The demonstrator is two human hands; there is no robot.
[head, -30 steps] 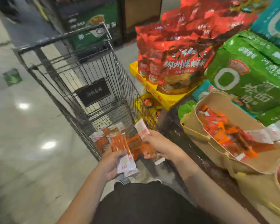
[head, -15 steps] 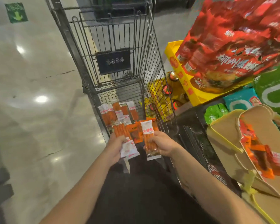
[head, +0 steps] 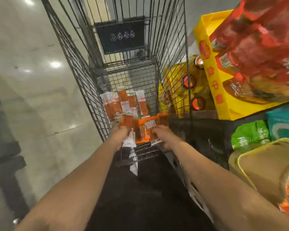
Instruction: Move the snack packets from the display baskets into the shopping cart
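Snack packets [head: 123, 104] lie on the shopping cart [head: 83, 75] floor. Your left hand [head: 119, 136] grips one packet, your right hand [head: 163, 136] grips another, fingers curled, both low inside the cart. A display basket [head: 257, 162] stands to your right.

Orange snack packets [head: 123, 104] with white labelled ends lie side by side on the wire floor of the shopping cart [head: 172, 47], lengthwise. Nearer, more packets [head: 141, 130] overlap above the cart's near end. A tan display basket [head: 264, 167] sits at right.
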